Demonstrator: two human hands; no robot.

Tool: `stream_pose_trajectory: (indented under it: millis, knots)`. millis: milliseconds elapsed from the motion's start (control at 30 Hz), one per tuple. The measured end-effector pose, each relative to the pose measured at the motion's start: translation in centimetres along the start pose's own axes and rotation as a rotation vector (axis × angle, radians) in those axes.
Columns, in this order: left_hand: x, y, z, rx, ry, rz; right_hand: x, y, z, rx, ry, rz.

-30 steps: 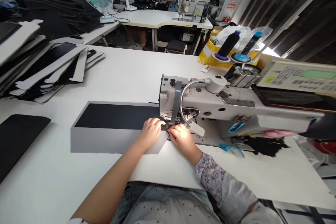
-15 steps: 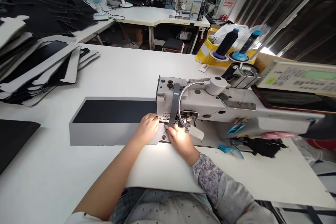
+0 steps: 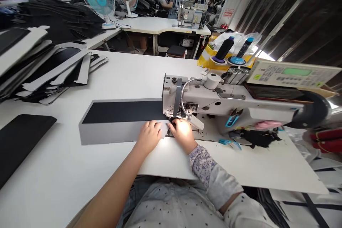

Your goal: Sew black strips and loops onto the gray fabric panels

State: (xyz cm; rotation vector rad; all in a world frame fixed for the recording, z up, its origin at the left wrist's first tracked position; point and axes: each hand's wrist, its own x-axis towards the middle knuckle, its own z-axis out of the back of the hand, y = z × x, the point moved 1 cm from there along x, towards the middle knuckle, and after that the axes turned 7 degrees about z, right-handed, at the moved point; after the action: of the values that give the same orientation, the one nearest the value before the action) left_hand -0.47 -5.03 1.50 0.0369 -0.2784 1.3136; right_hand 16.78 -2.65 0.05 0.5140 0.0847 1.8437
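A long panel [image 3: 117,112], black with a grey border, lies flat on the white table, its right end under the head of a sewing machine [image 3: 171,94]. My left hand [image 3: 149,135] rests on the panel's grey near strip, fingers laid over it just left of the needle area. My right hand [image 3: 184,132] is closed at the panel's right end, thumb and forefinger at its edge close to the presser foot. The machine's lamp shines on this hand. The needle tip and what lies beneath the right fingers are hidden.
Stacked grey and black pieces [image 3: 56,67] stand at left, a black piece [image 3: 24,135] nearer me. Blue thread snips [image 3: 229,143] lie right of the machine. Thread cones [image 3: 224,50] and a control panel [image 3: 294,73] are behind it. Fans [image 3: 98,0] and a person [image 3: 172,0] appear farther back.
The camera view has tilted upward. My left hand has drawn back slightly towards me from the panel's black edge onto the grey strip. My right hand stays beside the presser foot.
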Motion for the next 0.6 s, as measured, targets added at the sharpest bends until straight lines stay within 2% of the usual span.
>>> stream_pose_trajectory:
  millis: [167, 333, 600]
  knots:
    - [0.0, -1.3, 0.3, 0.054, 0.109, -0.010, 0.1, 0.8, -1.0, -0.036, -0.023, -0.052]
    - [1.2, -1.8, -0.7, 0.032, 0.076, -0.041, -0.4, 1.1, -1.6, -0.016, -0.006, 0.056]
    - [1.4, -1.7, -0.9, -0.050, 0.031, -0.006, -1.8, 1.9, -0.6, 0.066, -0.016, 0.180]
